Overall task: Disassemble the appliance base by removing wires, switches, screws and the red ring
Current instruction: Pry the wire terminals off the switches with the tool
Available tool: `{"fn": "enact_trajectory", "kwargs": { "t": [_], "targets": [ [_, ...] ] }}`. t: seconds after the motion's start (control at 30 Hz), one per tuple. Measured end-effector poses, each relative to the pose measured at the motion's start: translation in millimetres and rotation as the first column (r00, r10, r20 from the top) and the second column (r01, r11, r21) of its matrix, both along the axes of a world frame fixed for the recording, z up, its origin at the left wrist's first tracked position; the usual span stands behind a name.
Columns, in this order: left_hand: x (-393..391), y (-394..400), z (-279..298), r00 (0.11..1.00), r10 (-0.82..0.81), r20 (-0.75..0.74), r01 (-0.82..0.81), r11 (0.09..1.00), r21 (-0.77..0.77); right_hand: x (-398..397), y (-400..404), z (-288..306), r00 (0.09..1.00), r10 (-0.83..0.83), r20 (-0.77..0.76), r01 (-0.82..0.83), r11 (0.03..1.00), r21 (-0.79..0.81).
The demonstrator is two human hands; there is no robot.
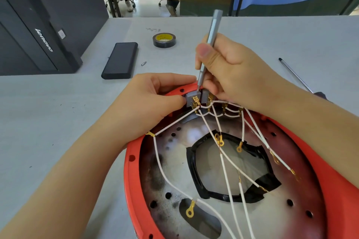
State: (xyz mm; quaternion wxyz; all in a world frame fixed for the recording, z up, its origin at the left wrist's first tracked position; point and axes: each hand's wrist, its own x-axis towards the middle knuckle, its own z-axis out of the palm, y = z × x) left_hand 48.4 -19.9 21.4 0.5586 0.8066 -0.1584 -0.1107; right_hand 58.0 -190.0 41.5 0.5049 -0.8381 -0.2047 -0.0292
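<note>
From my head camera I look down on the base (229, 170), which lies on the grey table (58, 122) with its inside facing up and the red ring (130, 170) round its rim. My left hand (155, 101) reaches in over the far edge of the ring, thumb and forefinger closed in a pinching grip on the grey switch (192, 99) set there. My right hand (229, 72) has its grip wrapped round a slim grey screwdriver (208, 48), thumb high on the shaft, the tool nearly upright with its tip down on the top of the switch. White wires (225, 161) with gold terminals fan from the switch across the scorched metal plate and its black-edged opening. Beyond my hands the table carries a roll of black tape (164, 40), a flat black box (120, 60) and a small clip (143, 63); a second screwdriver (297, 75) lies off to my right, and a black Lenovo case (37, 35) stands at far left.
</note>
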Motion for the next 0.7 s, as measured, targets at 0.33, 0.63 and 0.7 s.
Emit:
{"fn": "enact_trajectory", "kwargs": {
  "t": [0.33,0.63,0.7],
  "targets": [
    [-1,1,1,1.000,-0.008,0.012,0.008,1.000,-0.010,-2,5,0,0.997,0.007,0.081,0.007,0.986,-0.168],
    [-1,-1,0,1.000,-0.001,0.023,0.001,1.000,0.010,12,12,9,0.997,-0.063,-0.042,0.051,0.968,-0.246],
    [-1,-1,0,1.000,-0.006,0.016,0.006,1.000,-0.005,10,11,7,0.997,-0.070,-0.019,0.064,0.972,-0.227]
  ]
}}
